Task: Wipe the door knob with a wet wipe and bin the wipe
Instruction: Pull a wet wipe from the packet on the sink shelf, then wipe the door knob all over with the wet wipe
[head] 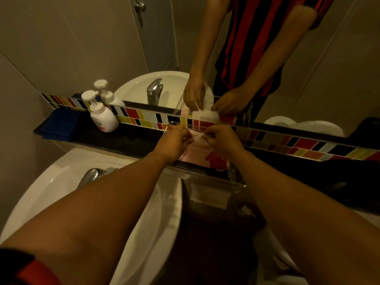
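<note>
Both my hands reach over the dark counter to a pink wet wipe pack (pixel 198 152) that lies in a clear tray (pixel 232 177) by the mirror. My left hand (pixel 174 141) and my right hand (pixel 223 140) each pinch an end of a white wet wipe (pixel 197 138) just above the pack. The mirror shows the same grip from the front. The round metal door knob (pixel 139 6) appears only as a reflection, on a grey door at the top of the mirror. No bin is in view.
A white basin (pixel 61 192) with a chrome tap (pixel 90 175) lies under my left arm. A soap pump bottle (pixel 102 116) and a blue folded cloth (pixel 59 124) stand on the counter at left. A strip of coloured tiles (pixel 308 145) runs under the mirror.
</note>
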